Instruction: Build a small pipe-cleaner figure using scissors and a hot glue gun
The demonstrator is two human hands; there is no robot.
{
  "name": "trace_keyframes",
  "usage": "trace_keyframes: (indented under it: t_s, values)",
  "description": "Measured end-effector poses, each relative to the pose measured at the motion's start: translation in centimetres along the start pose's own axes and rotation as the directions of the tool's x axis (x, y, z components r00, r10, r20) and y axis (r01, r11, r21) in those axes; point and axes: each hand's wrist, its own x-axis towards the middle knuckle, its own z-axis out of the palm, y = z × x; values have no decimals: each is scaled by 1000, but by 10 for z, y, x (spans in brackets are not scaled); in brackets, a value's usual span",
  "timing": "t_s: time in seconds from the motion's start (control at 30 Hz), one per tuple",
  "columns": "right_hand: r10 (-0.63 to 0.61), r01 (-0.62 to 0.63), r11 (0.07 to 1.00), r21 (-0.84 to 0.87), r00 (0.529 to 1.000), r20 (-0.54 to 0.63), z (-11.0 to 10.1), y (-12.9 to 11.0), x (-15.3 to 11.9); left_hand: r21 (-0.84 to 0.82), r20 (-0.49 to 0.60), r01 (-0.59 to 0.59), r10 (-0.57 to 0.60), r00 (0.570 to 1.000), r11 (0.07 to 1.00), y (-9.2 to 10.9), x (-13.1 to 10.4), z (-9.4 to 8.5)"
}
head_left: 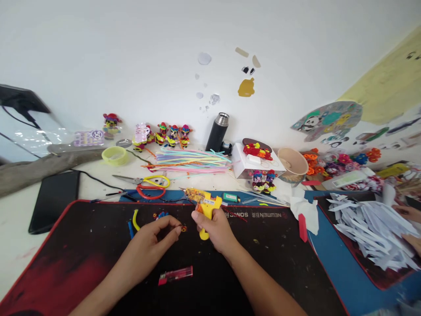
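Note:
My right hand (215,224) is wrapped round the handle of a yellow hot glue gun (210,202), its nozzle pointing up and left. The thumb and fingertips of my left hand (158,237) are pinched together over the dark mat. A tiny red-and-orange piece (184,228) shows at those fingertips, too small to name. Just behind my left hand sits a blue fuzzy piece (162,215), partly hidden. Short yellow (135,220) and blue (130,229) pipe cleaner pieces lie to its left. A pink transparent lighter (176,275) rests on the mat nearer to me.
Scissors (153,186), a pile of pastel pipe cleaners (194,160) and a black thermos (217,132) stand or lie beyond the mat (263,263). Small fuzzy figures (173,136) line the wall. At right, another person's hand (409,214) is beside white paper strips (375,228).

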Motion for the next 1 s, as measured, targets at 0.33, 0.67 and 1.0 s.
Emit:
trace_keyframes:
  t_s: [0.33,0.67,1.0]
  values:
    - [17,-17,1000,-14,1000,15,4,4,-4,-103,12,28,-27,1000,994,4,7,7]
    - [19,-19,1000,-15,1000,-4,4,7,-3,-256,62,164,-153,986,953,13,11,11]
    - [-5,5,1000,-4,1000,-12,4,9,-4,-560,98,254,-241,966,789,10,16,21]
